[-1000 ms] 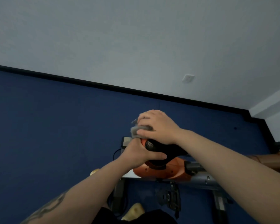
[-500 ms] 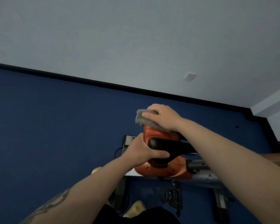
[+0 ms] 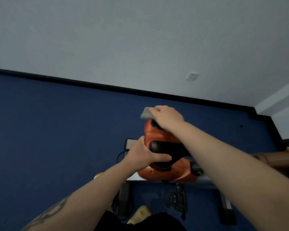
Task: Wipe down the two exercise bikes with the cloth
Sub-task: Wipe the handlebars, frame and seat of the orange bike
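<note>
An orange exercise bike (image 3: 158, 135) with a black saddle (image 3: 167, 147) stands below me on the blue floor. My right hand (image 3: 167, 117) presses a grey cloth (image 3: 146, 112) onto the far top end of the orange body. The cloth sticks out to the left from under my fingers. My left hand (image 3: 145, 155) grips the near left side of the black saddle, thumb across its front. Only this one bike is clearly visible.
The bike's grey base frame (image 3: 129, 144) and a black pedal (image 3: 175, 199) lie under my arms. A brown object (image 3: 280, 158) enters from the right edge. A white wall with a socket (image 3: 192, 76) and black skirting rises beyond the floor. My feet (image 3: 140, 214) show at the bottom.
My right hand has slid the cloth away from the saddle toward the far end of the orange body. The left hand has kept its grip on the saddle.
</note>
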`<state>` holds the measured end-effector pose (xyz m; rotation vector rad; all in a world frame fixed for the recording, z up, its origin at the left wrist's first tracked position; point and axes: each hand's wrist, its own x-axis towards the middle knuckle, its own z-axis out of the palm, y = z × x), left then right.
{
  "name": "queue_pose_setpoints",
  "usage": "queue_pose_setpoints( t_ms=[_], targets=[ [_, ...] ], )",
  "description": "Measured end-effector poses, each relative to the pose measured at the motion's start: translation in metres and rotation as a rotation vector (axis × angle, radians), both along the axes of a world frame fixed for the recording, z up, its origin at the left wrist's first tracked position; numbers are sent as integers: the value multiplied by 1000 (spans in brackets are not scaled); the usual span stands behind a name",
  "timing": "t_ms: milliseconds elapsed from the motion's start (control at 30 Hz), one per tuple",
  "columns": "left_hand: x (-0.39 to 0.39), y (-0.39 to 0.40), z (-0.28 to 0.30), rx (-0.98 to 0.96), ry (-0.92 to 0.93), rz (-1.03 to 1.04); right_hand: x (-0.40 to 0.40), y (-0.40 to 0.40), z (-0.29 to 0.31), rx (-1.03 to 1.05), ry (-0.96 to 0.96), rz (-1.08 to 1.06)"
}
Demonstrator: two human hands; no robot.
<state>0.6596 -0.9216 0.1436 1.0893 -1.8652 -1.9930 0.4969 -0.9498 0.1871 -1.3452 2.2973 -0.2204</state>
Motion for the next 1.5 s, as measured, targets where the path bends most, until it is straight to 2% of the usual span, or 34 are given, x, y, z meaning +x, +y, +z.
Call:
queue_pose_setpoints(
  t_ms=[100,133,200,267,333,400,467,567,700,767,833,900,933,1033,1133,1233,1367,1500],
  targets=[
    [0,1,3,-50,-26,-26,37,21,-7,-225,304,297],
    [1,1,4,-82,-48,-19,37,32,-6,-295,301,386],
    [2,2,8,-160,-89,28,21,44,1,-347,146,412],
    [3,-1,12,-306,-137,6,2,57,2,-304,-55,242],
    [2,-8,17,-486,-152,-99,-20,72,0,-162,-141,30],
    [0,-18,23,-585,-163,-201,-35,85,-2,11,-82,-148],
    [-2,-24,28,-599,-168,-253,-38,81,-1,117,25,-198],
    [-3,-25,31,-573,-137,-258,-9,49,-1,4,10,-230],
    [4,-38,30,-563,-73,-276,11,53,0,-211,-20,-91],
    [8,-53,32,-558,-4,-320,-11,79,2,-132,-29,-173],
    [7,-66,34,-585,63,-322,-32,96,4,76,79,-291],
    [-2,-75,34,-628,81,-310,-30,91,4,162,187,-325],
    [-7,-76,35,-641,82,-318,-19,83,2,112,239,-323],
    [-23,-79,39,-635,122,-345,31,74,-10,-248,288,-310],
    [-33,-89,41,-640,121,-422,26,103,-7,-269,269,-287],
    [-53,-95,44,-730,108,-588,-2,131,-11,-189,374,-489],
    [-84,-90,42,-914,68,-836,-19,117,-10,-119,308,-794],
    [-89,-94,30,-933,54,-790,18,103,-18,-151,176,-1104]
  ],
)
